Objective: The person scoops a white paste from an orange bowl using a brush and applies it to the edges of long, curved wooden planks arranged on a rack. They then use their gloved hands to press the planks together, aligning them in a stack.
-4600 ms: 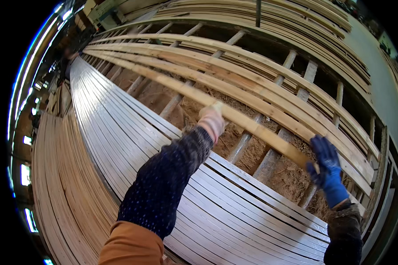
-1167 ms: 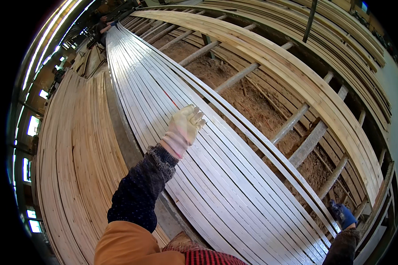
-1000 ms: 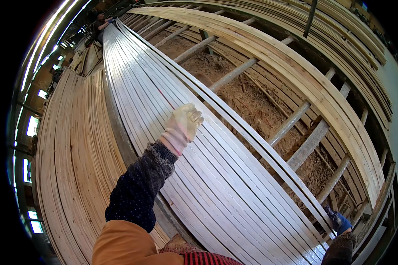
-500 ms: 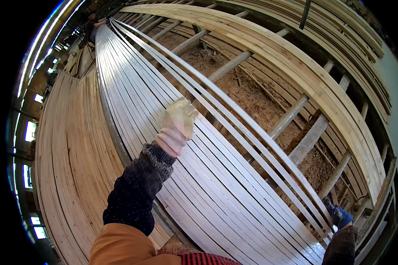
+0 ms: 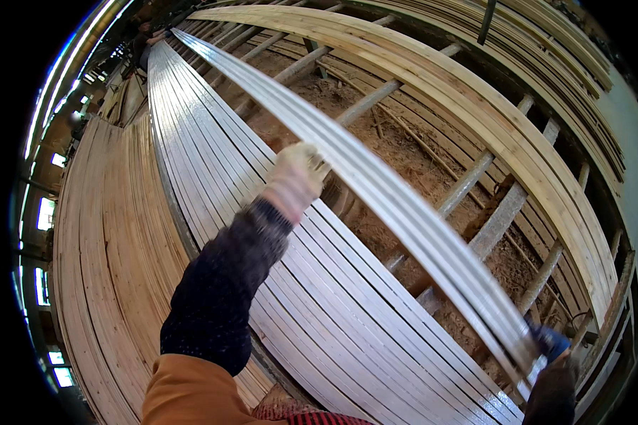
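Observation:
A bundle of long white-coated wooden strips (image 5: 376,191) runs from the far upper left to the lower right, over a slatted frame. My right hand (image 5: 548,343), in a dark blue glove, is closed on the near end of these strips. At their left edge is my left hand (image 5: 298,176), in a cream glove, with its fingers curled and slightly blurred. Whether it grips a strip is hidden. Beneath my left arm, more white-coated strips (image 5: 333,290) lie side by side in a wide sheet.
Bare wooden strips (image 5: 106,262) are laid along the left. Round crossbars (image 5: 468,184) span a pit of wood debris (image 5: 326,106). Pale boards (image 5: 489,92) rest across the bars on the right, with more stacked lumber (image 5: 574,78) beyond. A person (image 5: 147,42) stands at the far end.
The separate white strips have come together into a close bundle, blurred by motion. My left hand has moved slightly right and away from me, to the bundle's edge. My right hand stays at the near end.

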A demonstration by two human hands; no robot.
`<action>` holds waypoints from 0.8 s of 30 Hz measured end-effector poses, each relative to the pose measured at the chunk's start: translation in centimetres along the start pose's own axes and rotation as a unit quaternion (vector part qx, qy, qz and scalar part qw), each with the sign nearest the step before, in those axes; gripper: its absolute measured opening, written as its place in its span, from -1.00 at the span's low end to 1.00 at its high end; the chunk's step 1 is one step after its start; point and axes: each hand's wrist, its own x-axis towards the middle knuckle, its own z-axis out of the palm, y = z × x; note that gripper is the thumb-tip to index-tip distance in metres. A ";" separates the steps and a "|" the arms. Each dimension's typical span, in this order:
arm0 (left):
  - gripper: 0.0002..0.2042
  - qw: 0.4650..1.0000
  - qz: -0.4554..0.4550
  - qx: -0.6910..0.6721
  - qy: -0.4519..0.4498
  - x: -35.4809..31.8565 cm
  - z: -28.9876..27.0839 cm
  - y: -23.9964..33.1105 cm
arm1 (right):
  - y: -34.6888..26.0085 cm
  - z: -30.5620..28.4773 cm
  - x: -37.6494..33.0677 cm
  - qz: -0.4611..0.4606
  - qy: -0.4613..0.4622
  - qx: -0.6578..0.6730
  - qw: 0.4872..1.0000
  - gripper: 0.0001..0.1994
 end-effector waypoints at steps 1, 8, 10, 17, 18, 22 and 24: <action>-0.60 0.998 0.030 0.041 -0.040 1.0 0.7 -0.3 | -0.5 -2.1 1.3 0.012 0.027 0.026 0.999 -0.74; -0.72 0.999 -0.015 -0.042 -0.031 7.3 3.0 -7.3 | -14.1 -5.2 3.2 -0.348 0.298 0.068 0.886 -0.72; -0.77 0.998 -0.062 -0.010 -0.014 8.7 2.6 -12.2 | -15.6 -0.4 3.0 -0.348 0.223 0.084 0.907 -0.76; -0.74 0.950 -0.129 -0.249 0.139 5.7 17.1 -6.4 | -19.9 2.6 -2.2 -0.338 0.269 -0.034 0.901 -0.82; -0.74 0.962 -0.100 -0.233 0.099 6.4 16.5 -7.1 | -19.2 2.2 -2.4 -0.328 0.284 -0.032 0.900 -0.82; -0.71 0.977 -0.059 -0.178 0.102 7.0 12.6 -9.0 | -16.8 1.6 -2.9 -0.341 0.321 -0.156 0.870 -0.84; -0.64 0.974 -0.116 -0.164 0.102 5.2 10.8 -9.5 | -15.9 3.3 -2.7 -0.427 0.322 -0.243 0.809 -0.80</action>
